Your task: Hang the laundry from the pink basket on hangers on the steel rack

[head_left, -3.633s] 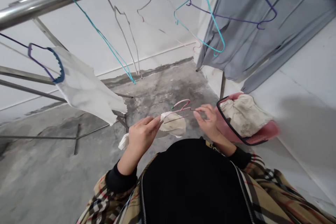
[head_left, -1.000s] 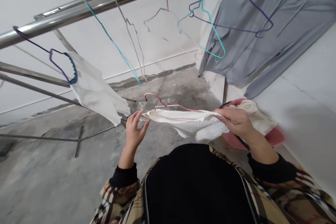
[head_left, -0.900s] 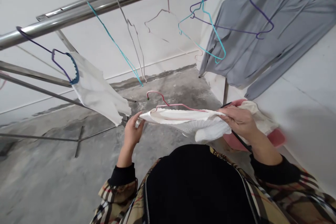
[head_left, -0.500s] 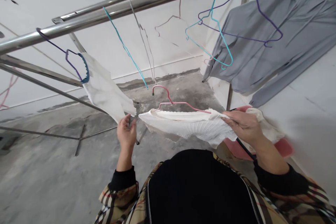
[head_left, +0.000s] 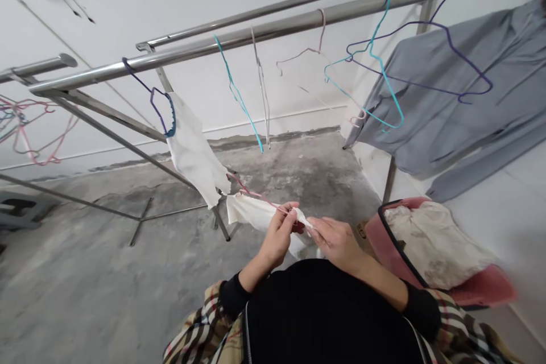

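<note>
Both hands were spread wide half a second ago and now meet before the chest. The left hand (head_left: 279, 236) fingers pinch the white garment (head_left: 249, 211) against its pink hanger (head_left: 255, 193). The right hand (head_left: 336, 242) fingers are closed on the same end.

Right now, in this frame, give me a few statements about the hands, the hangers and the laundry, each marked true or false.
1. The left hand and right hand meet at a white garment on a pink hanger. True.
2. A pink basket at the person's right holds crumpled pale laundry. True.
3. A grey garment hangs at the left of the view. False: it hangs at the right.
4. Every hanger on the rail is bare. False: a purple hanger carries a white cloth.
5. The pink hanger is hooked over the rail. False: it is held low, clear of it.
</note>
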Demonstrator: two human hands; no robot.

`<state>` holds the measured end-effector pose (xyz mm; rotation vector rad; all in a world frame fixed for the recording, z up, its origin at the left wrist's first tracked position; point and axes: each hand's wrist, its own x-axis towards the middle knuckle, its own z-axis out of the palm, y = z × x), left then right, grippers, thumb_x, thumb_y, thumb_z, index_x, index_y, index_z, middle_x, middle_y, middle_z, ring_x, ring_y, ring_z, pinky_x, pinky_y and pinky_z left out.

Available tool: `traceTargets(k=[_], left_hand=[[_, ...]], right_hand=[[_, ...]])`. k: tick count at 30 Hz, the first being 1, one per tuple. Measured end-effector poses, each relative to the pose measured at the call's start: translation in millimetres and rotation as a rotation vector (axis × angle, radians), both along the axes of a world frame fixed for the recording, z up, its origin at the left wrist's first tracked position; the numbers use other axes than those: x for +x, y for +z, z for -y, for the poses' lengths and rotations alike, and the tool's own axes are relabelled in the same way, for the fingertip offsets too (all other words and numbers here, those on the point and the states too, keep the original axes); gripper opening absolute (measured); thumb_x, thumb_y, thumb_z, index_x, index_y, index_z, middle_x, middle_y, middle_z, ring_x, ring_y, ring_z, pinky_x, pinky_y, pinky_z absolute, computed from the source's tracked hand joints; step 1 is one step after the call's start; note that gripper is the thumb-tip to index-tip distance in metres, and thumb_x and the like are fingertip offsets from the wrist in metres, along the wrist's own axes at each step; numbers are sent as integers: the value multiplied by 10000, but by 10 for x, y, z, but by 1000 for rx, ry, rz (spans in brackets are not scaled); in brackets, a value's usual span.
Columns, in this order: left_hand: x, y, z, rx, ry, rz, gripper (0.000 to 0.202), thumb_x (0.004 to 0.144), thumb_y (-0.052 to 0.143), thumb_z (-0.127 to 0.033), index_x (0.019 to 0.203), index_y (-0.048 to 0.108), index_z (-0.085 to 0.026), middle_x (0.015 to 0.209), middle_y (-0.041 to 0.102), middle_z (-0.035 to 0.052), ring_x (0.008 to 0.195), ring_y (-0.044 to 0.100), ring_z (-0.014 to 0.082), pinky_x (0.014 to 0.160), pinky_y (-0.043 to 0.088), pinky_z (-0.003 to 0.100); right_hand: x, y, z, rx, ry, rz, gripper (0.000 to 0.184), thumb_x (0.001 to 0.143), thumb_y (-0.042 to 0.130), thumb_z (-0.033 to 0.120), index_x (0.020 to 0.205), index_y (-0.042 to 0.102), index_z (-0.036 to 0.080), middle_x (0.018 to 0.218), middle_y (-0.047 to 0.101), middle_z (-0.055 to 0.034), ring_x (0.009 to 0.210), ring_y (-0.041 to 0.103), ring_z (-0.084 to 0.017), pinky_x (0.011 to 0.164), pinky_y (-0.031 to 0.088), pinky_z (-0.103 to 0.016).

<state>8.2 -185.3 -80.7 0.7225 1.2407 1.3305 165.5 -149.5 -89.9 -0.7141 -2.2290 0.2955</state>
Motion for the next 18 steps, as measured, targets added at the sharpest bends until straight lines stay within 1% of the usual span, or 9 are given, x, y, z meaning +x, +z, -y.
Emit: traceTargets(k=[2,4,6,9,11,13,15,17,18], left_hand=[[-84,61,-18,-8,2,7,393,801,614,-459,1067,570,-174,739,572,-5,635,564,124,648,476,286],[-213,142,-38,-3,55,-38,356,774,615,-422,1041,585,-189,700,549,-16,593,545,121,597,464,276],[-387,246,-58,7,119,-120,365,747,606,-380,1063,604,-198,680,527,-20,569,521,118,551,444,262],[-699,471,-90,49,178,-259,426,737,556,-331,1131,629,-188,643,509,-17,534,479,116,502,405,251],[-903,691,-119,81,187,-344,470,737,520,-313,1174,633,-184,632,526,-8,527,476,123,497,400,255],[-1079,965,-171,105,205,-441,511,737,495,-307,1216,622,-185,643,555,3,528,485,132,494,412,261],[-1236,1259,-266,155,268,-554,522,748,490,-310,1235,612,-167,647,563,8,529,495,133,490,427,255],[-1400,1526,-422,217,351,-658,497,779,476,-317,1225,610,-145,654,561,7,565,534,141,533,472,264],[-1493,1637,-522,242,389,-690,480,792,472,-315,1213,613,-135,655,556,6,589,556,147,565,495,273]], right_hand=[[51,49,-1,-99,97,-88,287,976,427,297,1075,647,143,854,707,-86,741,648,-162,665,498,-257],[134,81,-4,-179,166,-198,333,975,403,326,1168,612,151,1022,687,-118,854,656,-176,734,534,-280],[227,64,-8,-226,140,-270,321,970,402,298,1180,605,165,1081,666,-121,859,656,-169,747,550,-286],[355,-61,-11,-270,9,-268,248,952,446,218,1109,635,186,1024,688,-91,898,667,-170,793,555,-290],[431,-186,-5,-292,-62,-241,212,943,479,201,1062,654,194,999,700,-78,950,669,-177,829,552,-294],[499,-312,6,-320,-103,-217,196,939,498,211,1043,663,198,990,703,-74,930,675,-176,823,554,-295],[557,-417,19,-349,-131,-203,198,940,500,228,1048,664,199,982,704,-75,905,680,-178,801,559,-300],[604,-492,31,-366,-149,-192,206,942,499,239,1060,663,201,965,708,-73,885,685,-176,788,562,-300],[622,-519,37,-369,-156,-189,208,943,499,243,1064,663,202,956,711,-70,876,689,-173,780,564,-293]])
